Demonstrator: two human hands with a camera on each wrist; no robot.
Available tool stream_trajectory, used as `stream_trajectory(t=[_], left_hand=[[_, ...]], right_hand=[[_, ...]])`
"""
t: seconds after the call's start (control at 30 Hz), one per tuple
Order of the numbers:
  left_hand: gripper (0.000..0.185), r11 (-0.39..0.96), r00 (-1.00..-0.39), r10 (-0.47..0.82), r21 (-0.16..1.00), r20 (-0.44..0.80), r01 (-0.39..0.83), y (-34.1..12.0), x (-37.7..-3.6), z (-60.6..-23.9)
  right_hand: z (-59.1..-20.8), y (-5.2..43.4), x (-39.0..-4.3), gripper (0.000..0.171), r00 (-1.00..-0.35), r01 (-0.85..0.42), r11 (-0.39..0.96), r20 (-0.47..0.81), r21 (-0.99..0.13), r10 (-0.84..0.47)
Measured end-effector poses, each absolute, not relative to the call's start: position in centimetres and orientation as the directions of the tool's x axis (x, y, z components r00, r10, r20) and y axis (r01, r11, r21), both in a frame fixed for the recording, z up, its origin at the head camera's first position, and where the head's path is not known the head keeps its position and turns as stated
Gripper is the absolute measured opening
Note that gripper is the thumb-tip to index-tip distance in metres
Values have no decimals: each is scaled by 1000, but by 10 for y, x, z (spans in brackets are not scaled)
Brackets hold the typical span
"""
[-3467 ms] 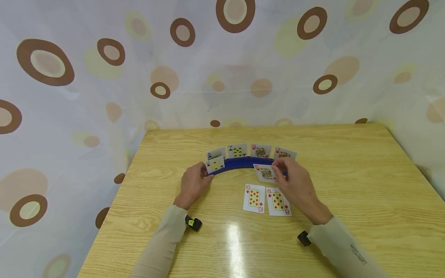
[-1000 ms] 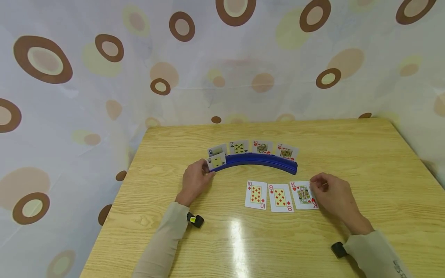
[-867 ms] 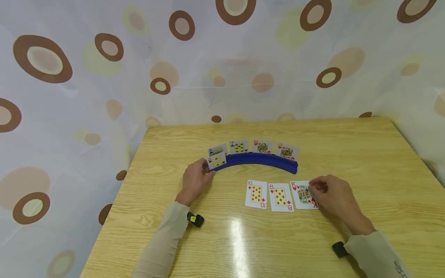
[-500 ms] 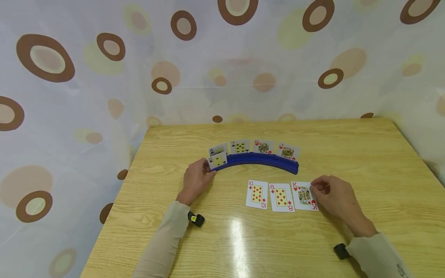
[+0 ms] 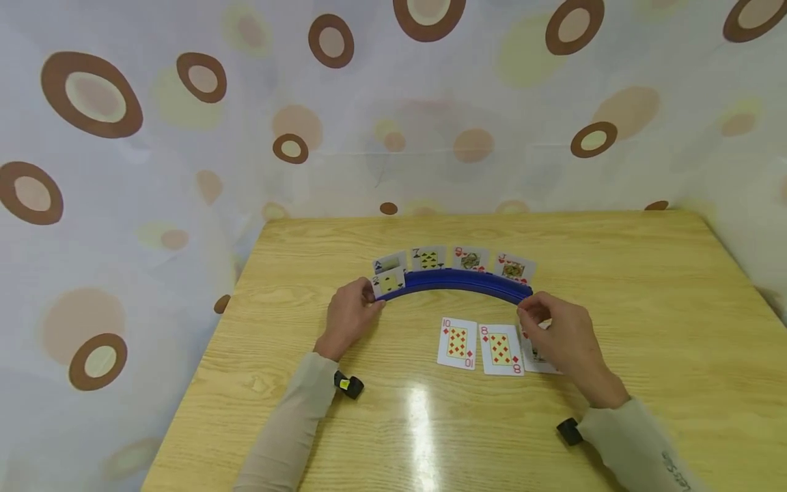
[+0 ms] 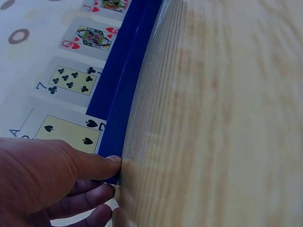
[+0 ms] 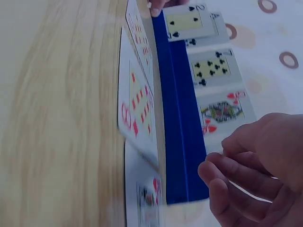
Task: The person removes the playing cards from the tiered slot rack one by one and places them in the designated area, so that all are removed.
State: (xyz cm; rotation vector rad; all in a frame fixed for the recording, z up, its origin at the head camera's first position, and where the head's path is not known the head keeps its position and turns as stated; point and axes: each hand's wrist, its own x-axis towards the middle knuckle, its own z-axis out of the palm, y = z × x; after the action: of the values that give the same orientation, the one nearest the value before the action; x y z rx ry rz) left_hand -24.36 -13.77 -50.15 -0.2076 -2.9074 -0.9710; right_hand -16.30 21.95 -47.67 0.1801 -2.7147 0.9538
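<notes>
A blue curved card holder (image 5: 458, 281) stands mid-table with an ace, a two of spades (image 5: 389, 281), a seven of clubs (image 5: 428, 258), a queen (image 5: 470, 260) and a jack (image 5: 513, 269) upright in it. My left hand (image 5: 371, 307) grips its left end, thumb on the blue edge (image 6: 118, 142). My right hand (image 5: 530, 316) hovers by the holder's right end (image 7: 182, 179), fingers loosely curled and holding nothing. Under it a king of hearts (image 5: 536, 357) lies face up, mostly hidden. Beside it lie the eight of diamonds (image 5: 500, 350) and ten of diamonds (image 5: 457, 343).
The wooden table (image 5: 645, 307) ends at a spotted curtain (image 5: 184, 137) that hangs close behind and to the left. A glare patch (image 5: 421, 417) shines on the near table. Small black wrist cameras (image 5: 349, 386) sit at both cuffs.
My right hand laid the king on the table right of the eight, let go, and has now moved up and left toward the holder's right end. The left hand has stayed put.
</notes>
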Motion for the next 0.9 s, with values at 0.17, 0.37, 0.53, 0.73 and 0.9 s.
stream_trajectory(t=[0.17,0.37,0.53,0.73,0.9], left_hand=[[27,807,-992,97,576,85,129,-137,-244,-501],[26,806,-993,91,581,78,119,-136,-245,-499],[26,808,-992,90,575,92,127,-136,-245,-500],[26,806,-990,95,575,106,139,-137,-245,-503],[26,810,-989,102,568,104,144,-138,-244,-506]], right_hand=[[-474,196,-171,6,-949,-252,764,306,-594,-75],[-469,172,-184,14,-933,-315,743,336,-591,-129],[-459,148,-196,17,-897,-402,703,407,-587,-174],[-454,121,-212,16,-881,-441,673,429,-594,-198],[-459,104,-223,17,-867,-466,670,447,-578,-218]])
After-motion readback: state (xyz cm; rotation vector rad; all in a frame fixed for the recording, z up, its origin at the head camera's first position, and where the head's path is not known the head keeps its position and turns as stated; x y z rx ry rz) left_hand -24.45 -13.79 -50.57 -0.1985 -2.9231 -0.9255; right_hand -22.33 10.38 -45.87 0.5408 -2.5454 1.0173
